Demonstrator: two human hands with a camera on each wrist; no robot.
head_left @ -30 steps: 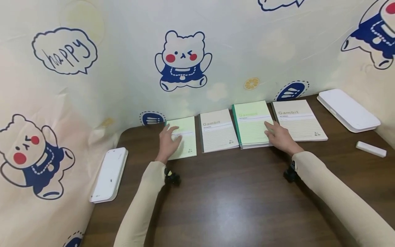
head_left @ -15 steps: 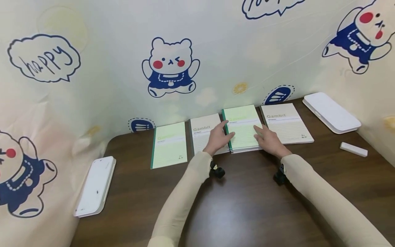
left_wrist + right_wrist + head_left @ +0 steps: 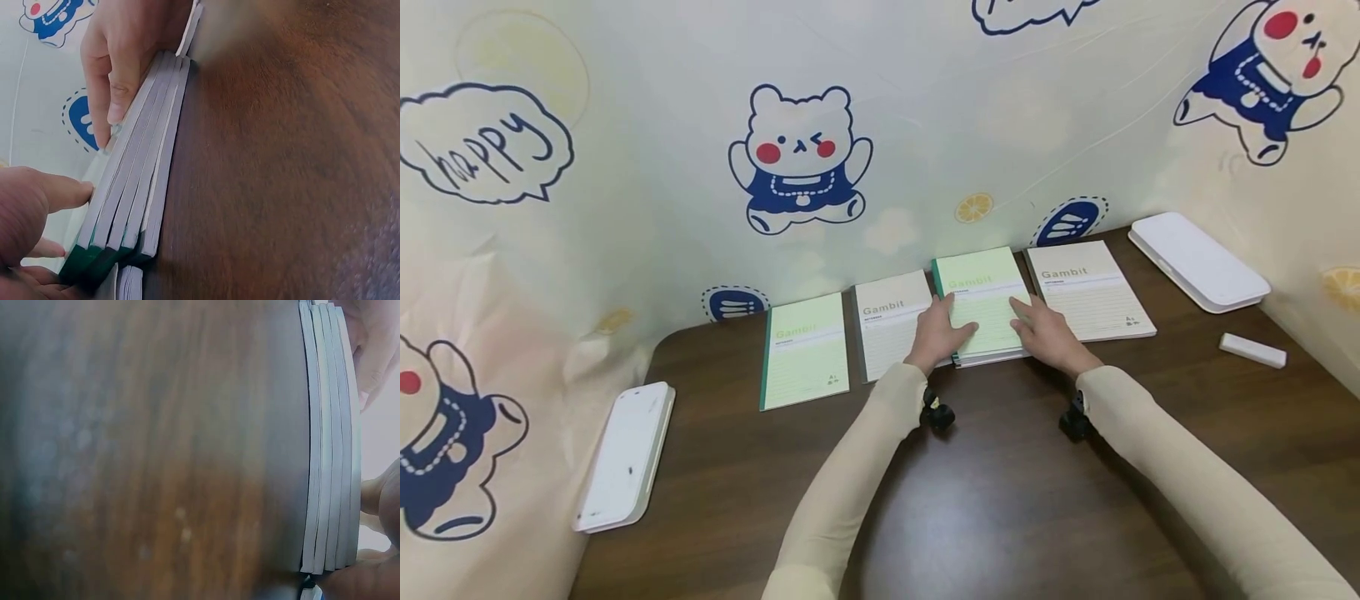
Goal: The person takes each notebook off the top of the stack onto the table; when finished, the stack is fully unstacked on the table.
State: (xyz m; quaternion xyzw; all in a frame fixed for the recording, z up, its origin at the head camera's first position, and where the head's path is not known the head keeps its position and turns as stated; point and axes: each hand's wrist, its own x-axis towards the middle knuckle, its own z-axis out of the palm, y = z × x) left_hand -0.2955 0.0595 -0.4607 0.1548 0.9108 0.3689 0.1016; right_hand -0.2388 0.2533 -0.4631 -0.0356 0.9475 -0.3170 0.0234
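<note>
A stack of several notebooks (image 3: pixel 987 312) with a light green top cover lies near the back of the table. At its dark green spine, my left hand (image 3: pixel 934 332) grips the left side, thumb over the top cover. My right hand (image 3: pixel 1047 335) holds the right side the same way. The layered page edges of the stack (image 3: pixel 132 165) show in the left wrist view, slightly uneven at the spine end. In the right wrist view the notebooks (image 3: pixel 331 444) sit closely together; my right fingers are partly out of frame.
Left of the stack lie a grey-beige notebook (image 3: pixel 891 333) and a light green notebook (image 3: pixel 807 350). Another grey-beige notebook (image 3: pixel 1093 292) lies to the right. White cases stand at the left (image 3: pixel 627 458) and right (image 3: pixel 1198 262), with a small white bar (image 3: pixel 1252 350) nearby.
My left hand has moved right, from the single green notebook to the left side of the stack. My right hand stays at the stack's right side. The head view has shifted slightly.
</note>
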